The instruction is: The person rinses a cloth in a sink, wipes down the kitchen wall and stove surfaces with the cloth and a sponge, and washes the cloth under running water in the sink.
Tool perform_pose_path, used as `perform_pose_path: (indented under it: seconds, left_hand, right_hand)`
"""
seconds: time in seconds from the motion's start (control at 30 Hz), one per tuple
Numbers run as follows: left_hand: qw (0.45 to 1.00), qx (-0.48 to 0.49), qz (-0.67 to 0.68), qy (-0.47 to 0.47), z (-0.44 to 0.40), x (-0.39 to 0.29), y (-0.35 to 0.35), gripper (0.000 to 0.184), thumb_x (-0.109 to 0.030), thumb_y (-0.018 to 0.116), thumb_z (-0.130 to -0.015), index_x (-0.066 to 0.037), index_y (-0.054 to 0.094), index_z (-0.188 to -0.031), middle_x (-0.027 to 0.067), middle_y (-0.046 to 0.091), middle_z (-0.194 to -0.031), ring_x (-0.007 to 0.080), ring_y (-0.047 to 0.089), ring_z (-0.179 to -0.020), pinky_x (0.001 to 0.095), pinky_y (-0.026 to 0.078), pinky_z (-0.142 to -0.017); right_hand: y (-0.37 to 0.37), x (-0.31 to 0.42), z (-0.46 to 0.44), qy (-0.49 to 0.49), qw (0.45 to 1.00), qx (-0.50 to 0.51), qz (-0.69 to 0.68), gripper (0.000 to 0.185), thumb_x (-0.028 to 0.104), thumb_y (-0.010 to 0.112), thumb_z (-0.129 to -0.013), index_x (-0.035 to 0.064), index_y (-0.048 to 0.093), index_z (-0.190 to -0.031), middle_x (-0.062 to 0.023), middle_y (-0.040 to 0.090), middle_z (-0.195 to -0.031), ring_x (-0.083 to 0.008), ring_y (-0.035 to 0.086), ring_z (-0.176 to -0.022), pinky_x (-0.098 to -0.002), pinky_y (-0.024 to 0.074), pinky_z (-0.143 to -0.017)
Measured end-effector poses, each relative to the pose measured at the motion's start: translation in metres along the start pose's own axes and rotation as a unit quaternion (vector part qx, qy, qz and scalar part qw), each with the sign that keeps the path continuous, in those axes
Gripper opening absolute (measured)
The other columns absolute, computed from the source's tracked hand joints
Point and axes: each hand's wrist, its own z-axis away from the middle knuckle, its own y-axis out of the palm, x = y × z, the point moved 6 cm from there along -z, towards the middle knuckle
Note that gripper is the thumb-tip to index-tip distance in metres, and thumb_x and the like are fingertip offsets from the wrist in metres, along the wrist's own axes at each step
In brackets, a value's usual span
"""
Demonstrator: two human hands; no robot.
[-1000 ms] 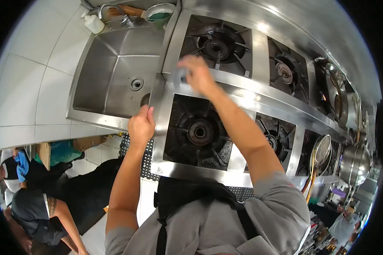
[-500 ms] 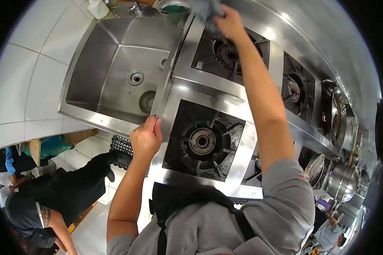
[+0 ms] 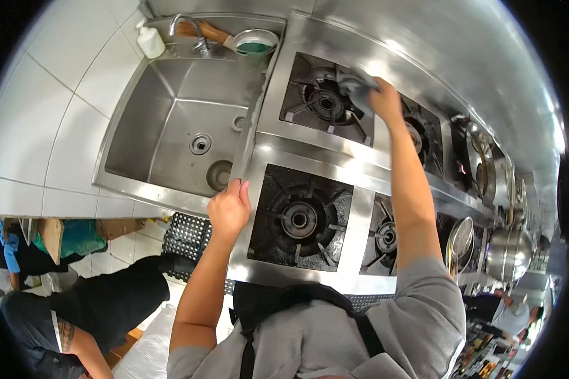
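My right hand (image 3: 385, 100) grips a grey cloth (image 3: 356, 87) over the right side of the rear left burner (image 3: 327, 103); the cloth is blurred by motion. Fingers curled, my left hand (image 3: 229, 207) holds the sink's edge (image 3: 235, 170) at its front right corner, beside the stove. Right of that hand lies the front left burner (image 3: 299, 219) with its black grate. The steel sink (image 3: 171, 136) is on the left, with a drain and a dark round patch in its bottom.
Behind the sink stand a faucet (image 3: 200, 44), a white pump bottle (image 3: 150, 41) and a metal bowl (image 3: 255, 42) with something green inside. Pans and a steel pot (image 3: 508, 252) are at the right. A person in black (image 3: 82, 309) bends at lower left; other people are at lower right.
My right hand has brought the cloth from the stove's back left corner toward me and to the right. My left hand keeps its hold on the sink edge. The view has tilted toward the back.
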Motion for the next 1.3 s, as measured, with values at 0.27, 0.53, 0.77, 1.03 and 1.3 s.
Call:
perform_pose_path:
  seconds: [0.27,0.53,0.77,1.03,1.3]
  left_hand:
    - [0.997,0.001,-0.054,0.048,0.004,0.004,0.012,0.029,-0.031,0.055,-0.095,-0.009,0.058,-0.076,0.0204,0.058,-0.057,0.0431,0.058,-0.052,0.0523,0.044,-0.048]
    - [0.997,0.027,-0.069,0.038,0.002,-0.011,0.013,0.038,-0.029,0.051,-0.098,-0.002,0.053,-0.071,0.0230,0.056,-0.060,0.0446,0.056,-0.056,0.0516,0.040,-0.050]
    - [0.997,0.037,-0.074,-0.008,0.002,-0.014,0.013,0.036,-0.027,0.052,-0.099,-0.002,0.053,-0.073,0.0214,0.051,-0.057,0.0439,0.049,-0.053,0.0477,0.036,-0.049]
    - [0.991,0.073,-0.107,-0.013,0.000,-0.003,0.022,0.034,-0.026,0.050,-0.100,0.000,0.056,-0.079,0.0248,0.054,-0.063,0.0464,0.052,-0.057,0.0488,0.037,-0.049]
    - [0.992,0.076,-0.102,-0.003,-0.001,-0.012,0.026,0.036,-0.027,0.046,-0.101,0.001,0.055,-0.080,0.0249,0.054,-0.063,0.0455,0.053,-0.056,0.0480,0.038,-0.050]
  right_hand:
    - [-0.186,-0.128,0.201,0.238,0.967,-0.073,-0.053,0.036,0.014,0.057,-0.079,0.0054,0.068,-0.112,-0.0185,0.071,-0.095,-0.0256,0.068,-0.093,-0.0356,0.0500,-0.085]
    - [-0.044,-0.142,0.225,-0.139,0.989,-0.005,0.047,0.059,0.010,0.063,-0.076,0.0136,0.053,-0.134,-0.0223,0.040,-0.145,-0.0427,0.040,-0.131,-0.0506,0.0303,-0.112]
    - [0.025,-0.134,0.101,-0.096,0.990,0.055,0.087,0.055,0.037,0.053,-0.091,0.0142,0.047,-0.140,-0.0185,0.032,-0.151,-0.0391,0.034,-0.136,-0.0496,0.0236,-0.114]
    - [0.064,-0.190,-0.067,-0.013,0.996,-0.011,0.093,0.050,0.043,0.045,-0.094,0.0158,0.053,-0.135,-0.0166,0.040,-0.144,-0.0350,0.035,-0.135,-0.0477,0.0221,-0.114]
    - [0.029,-0.248,-0.129,-0.007,0.981,0.164,0.107,0.039,0.038,0.050,-0.092,0.0168,0.064,-0.122,-0.0107,0.063,-0.124,-0.0302,0.058,-0.117,-0.0453,0.0439,-0.099]
